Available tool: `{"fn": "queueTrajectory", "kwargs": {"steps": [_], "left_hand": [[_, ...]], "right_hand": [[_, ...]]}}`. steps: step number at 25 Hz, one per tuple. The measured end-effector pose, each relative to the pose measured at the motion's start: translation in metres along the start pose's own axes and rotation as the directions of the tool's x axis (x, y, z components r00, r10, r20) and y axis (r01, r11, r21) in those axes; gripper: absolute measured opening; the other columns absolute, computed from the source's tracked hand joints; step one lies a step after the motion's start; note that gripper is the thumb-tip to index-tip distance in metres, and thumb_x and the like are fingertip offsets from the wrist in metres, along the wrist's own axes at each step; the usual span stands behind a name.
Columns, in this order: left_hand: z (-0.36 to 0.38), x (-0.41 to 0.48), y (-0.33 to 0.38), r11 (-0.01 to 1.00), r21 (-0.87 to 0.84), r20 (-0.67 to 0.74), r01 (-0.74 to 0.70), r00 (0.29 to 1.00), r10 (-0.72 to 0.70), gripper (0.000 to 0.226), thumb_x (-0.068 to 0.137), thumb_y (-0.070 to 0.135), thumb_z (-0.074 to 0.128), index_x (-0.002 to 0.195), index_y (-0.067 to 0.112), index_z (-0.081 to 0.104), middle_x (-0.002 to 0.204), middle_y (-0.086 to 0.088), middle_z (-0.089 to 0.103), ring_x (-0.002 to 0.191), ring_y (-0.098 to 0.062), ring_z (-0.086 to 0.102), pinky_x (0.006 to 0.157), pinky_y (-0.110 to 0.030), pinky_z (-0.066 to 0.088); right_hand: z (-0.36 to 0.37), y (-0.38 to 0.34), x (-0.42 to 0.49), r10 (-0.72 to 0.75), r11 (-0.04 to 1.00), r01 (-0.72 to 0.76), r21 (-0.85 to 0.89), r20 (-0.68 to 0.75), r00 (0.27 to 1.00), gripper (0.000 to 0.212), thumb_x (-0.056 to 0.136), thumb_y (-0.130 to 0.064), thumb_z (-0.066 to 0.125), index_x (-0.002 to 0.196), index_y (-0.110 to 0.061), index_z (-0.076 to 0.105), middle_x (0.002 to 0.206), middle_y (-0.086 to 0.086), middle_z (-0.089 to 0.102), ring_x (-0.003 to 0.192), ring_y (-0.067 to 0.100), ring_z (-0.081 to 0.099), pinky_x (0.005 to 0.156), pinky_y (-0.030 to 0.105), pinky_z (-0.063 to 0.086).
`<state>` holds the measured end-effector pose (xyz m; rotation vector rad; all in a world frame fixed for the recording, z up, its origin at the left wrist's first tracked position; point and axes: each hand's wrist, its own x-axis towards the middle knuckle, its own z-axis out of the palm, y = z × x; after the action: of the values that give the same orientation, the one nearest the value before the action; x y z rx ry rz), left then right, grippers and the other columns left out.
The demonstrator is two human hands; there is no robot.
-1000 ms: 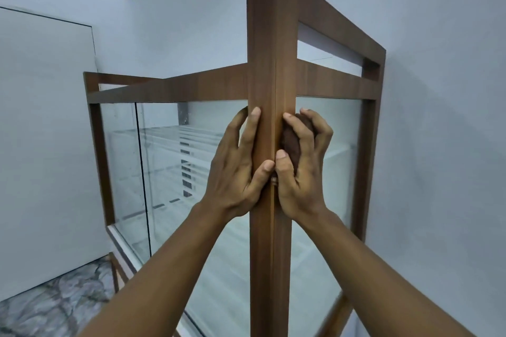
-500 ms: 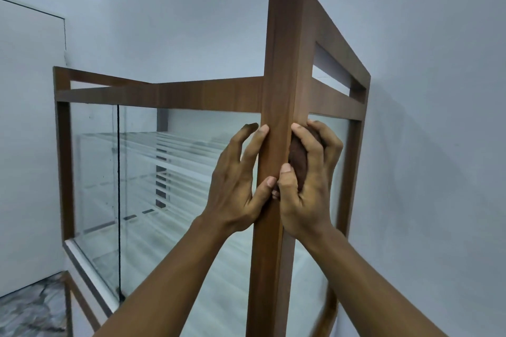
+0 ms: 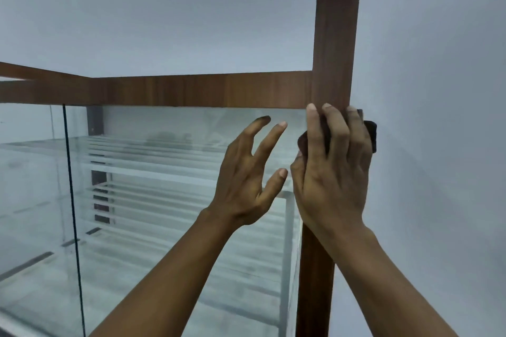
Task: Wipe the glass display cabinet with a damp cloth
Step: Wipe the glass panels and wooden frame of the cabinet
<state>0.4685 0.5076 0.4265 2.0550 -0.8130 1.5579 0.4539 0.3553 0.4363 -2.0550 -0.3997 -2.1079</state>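
Brown cloth (image 3: 371,135), mostly hidden beneath the right hand's (image 3: 331,172) fingers, is gripped against the wooden corner post (image 3: 336,44); the left hand (image 3: 246,180) is held released, fingers spread, before the glass (image 3: 164,200).

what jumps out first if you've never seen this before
The right hand presses a dark brown cloth against the wooden corner post, right of centre. Just left of it, the left hand hovers spread open before the glass front, with glass shelves behind.
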Motion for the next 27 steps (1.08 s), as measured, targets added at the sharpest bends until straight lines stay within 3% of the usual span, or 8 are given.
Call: {"fn": "queueTrajectory", "kwargs": {"steps": [5,9,15,20,25,27], "left_hand": [[-0.017,0.004,-0.022,0.999,-0.025,0.010,0.039,0.999,-0.038,0.066,0.093,0.051,0.043,0.153,0.030,0.027,0.159,-0.008,0.032,0.144,-0.023,0.035,0.116,-0.043,0.032],[-0.028,-0.003,-0.042,0.999,0.031,0.077,-0.037,0.996,0.035,0.067,0.093,0.051,0.046,0.154,0.026,0.033,0.158,-0.009,0.033,0.146,-0.024,0.031,0.119,-0.050,0.029],[-0.042,-0.012,-0.072,0.994,0.089,0.073,-0.061,0.996,0.055,0.068,0.093,0.050,0.049,0.154,0.023,0.037,0.158,-0.011,0.032,0.150,-0.028,0.026,0.124,-0.047,0.017],[-0.048,-0.020,-0.102,0.978,0.195,0.083,-0.075,0.995,0.060,0.068,0.091,0.052,0.050,0.153,0.024,0.040,0.160,-0.012,0.030,0.152,-0.030,0.022,0.127,-0.043,0.005],[-0.058,-0.022,-0.127,0.974,0.187,0.062,-0.127,0.991,0.117,0.066,0.091,0.050,0.049,0.150,0.021,0.042,0.157,-0.015,0.032,0.151,-0.033,0.024,0.126,-0.047,0.008],[-0.065,-0.024,-0.140,0.971,0.158,0.063,-0.179,0.983,0.171,0.065,0.092,0.048,0.050,0.150,0.019,0.043,0.156,-0.017,0.034,0.151,-0.034,0.024,0.126,-0.050,0.011]], "right_hand": [[0.000,-0.006,-0.001,0.012,0.987,-0.009,-0.159,0.021,1.000,0.071,0.093,-0.018,0.068,0.154,-0.011,0.032,0.152,0.011,0.028,0.146,0.035,0.025,0.127,0.041,0.011],[0.005,-0.024,-0.008,-0.128,0.951,0.152,-0.271,0.106,0.986,0.067,0.091,-0.015,0.064,0.151,-0.009,0.035,0.149,0.013,0.031,0.143,0.036,0.028,0.127,0.042,0.011],[0.027,-0.058,-0.010,-0.095,0.986,0.109,-0.127,0.111,0.989,0.056,0.096,-0.022,0.049,0.149,-0.012,0.034,0.148,0.012,0.030,0.142,0.033,0.032,0.121,0.042,0.028],[0.053,-0.059,-0.012,0.053,0.998,-0.050,-0.036,0.080,0.995,0.059,0.093,-0.019,0.058,0.147,-0.013,0.038,0.150,0.010,0.030,0.144,0.031,0.027,0.127,0.037,0.009],[0.061,-0.060,-0.016,0.035,0.995,-0.035,-0.089,-0.003,0.999,0.044,0.101,-0.032,0.048,0.142,-0.018,0.044,0.149,0.009,0.038,0.145,0.034,0.032,0.129,0.044,0.004],[0.060,-0.063,-0.020,0.046,0.994,-0.044,-0.096,0.021,0.999,0.050,0.101,-0.041,0.043,0.143,-0.015,0.049,0.154,0.013,0.039,0.149,0.037,0.030,0.129,0.048,0.005]]}}
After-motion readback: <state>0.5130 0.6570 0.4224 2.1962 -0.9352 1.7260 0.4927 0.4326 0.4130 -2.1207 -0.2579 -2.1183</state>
